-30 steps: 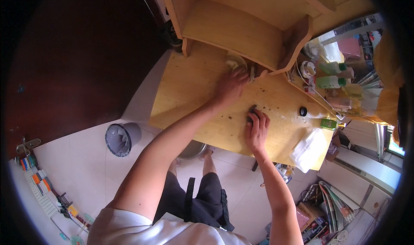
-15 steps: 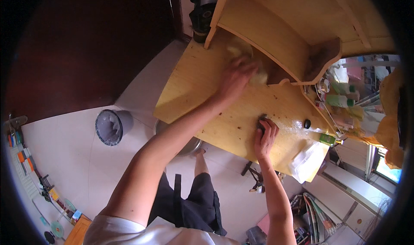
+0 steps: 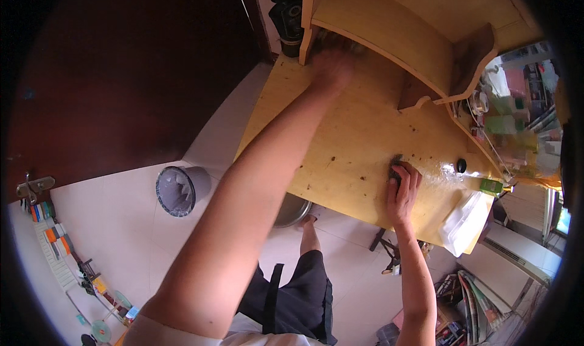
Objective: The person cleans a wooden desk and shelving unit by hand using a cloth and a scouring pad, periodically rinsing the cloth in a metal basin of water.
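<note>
From my head camera, both of my hands are out over the wooden surface (image 3: 359,130). My left hand (image 3: 332,65) is reaching to the far side, in under the shelf (image 3: 389,23), so blurred that I can't tell whether it's open or gripping anything. Over to my right hand (image 3: 404,194): fingers bent, cupped over 1 small dark thing (image 3: 396,161) on the surface; gripped or just covered, I can't tell. Just beyond, there's a shiny patch, 1 black round thing (image 3: 461,165), 1 green container (image 3: 491,186) and, nearer me, white plastic (image 3: 465,224) by the edge.
</note>
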